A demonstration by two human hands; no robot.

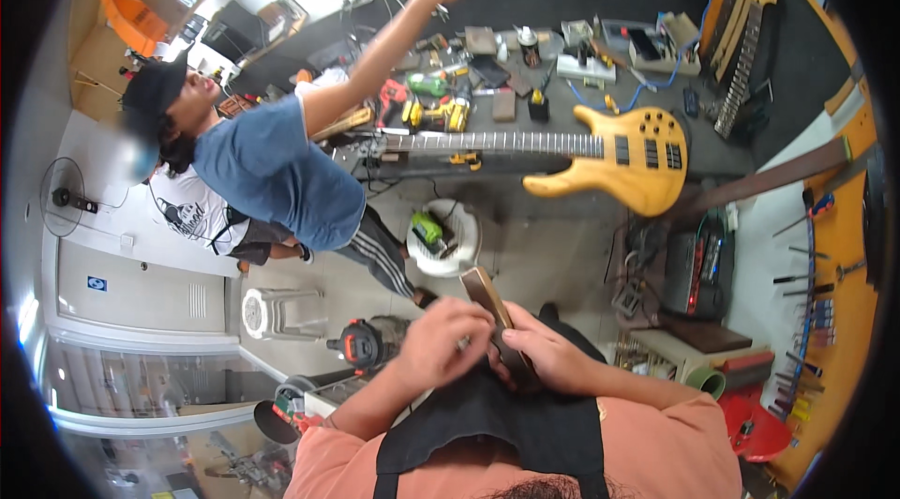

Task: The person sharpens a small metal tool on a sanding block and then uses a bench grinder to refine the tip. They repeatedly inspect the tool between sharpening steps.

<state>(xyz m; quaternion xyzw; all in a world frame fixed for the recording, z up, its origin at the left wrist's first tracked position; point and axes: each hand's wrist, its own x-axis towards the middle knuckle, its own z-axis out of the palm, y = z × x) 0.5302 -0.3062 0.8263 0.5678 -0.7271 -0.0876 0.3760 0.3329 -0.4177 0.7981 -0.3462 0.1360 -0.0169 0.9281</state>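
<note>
My right hand holds a flat, dark wooden piece upright and slightly tilted in front of my black apron. The thumb presses on its side, and the other fingers close around it, partly hidden. My left hand is just beside it, the fingers bent and bunched together near its face; they are blurred, so I cannot tell whether they touch the wood or pinch anything.

The wooden piece is off the workbench, on my side of the near edge. Along that edge lies 1 electric bass guitar, its pale wooden body toward the right end and its neck running left; in my view the body reaches past the edge. Behind the neck sits a yellow and black cordless drill, and near the right corner a fretted guitar neck leans at a slant.

Between me and the bench stands a white stool with a green power tool on its seat. To my left, a co-worker in a blue shirt stretches 1 arm toward the bench's far edge.
</note>
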